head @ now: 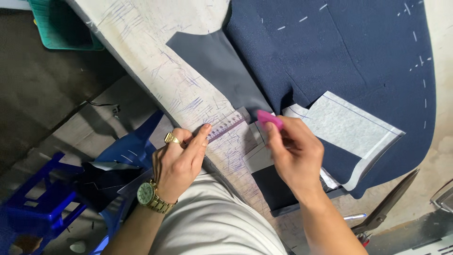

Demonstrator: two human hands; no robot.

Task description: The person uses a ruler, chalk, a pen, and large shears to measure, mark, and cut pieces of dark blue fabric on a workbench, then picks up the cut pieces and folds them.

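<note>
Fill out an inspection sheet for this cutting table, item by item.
Surface: pale worktable, covered with blue pen marks.
Job's things: navy fabric with white chalk dashes; grey fabric piece; white interfacing piece; clear ruler at the table edge; pink tailor's chalk.
Clutter: scissors at lower right; a pen beside them.
Grippers: left hand, with ring and wristwatch, presses a fingertip on the ruler; right hand pinches the chalk at the fabric edge.
Cables: a dark cord on the floor.
Surroundings: blue plastic stool, green crate, fabric scraps beside the stool.
</note>
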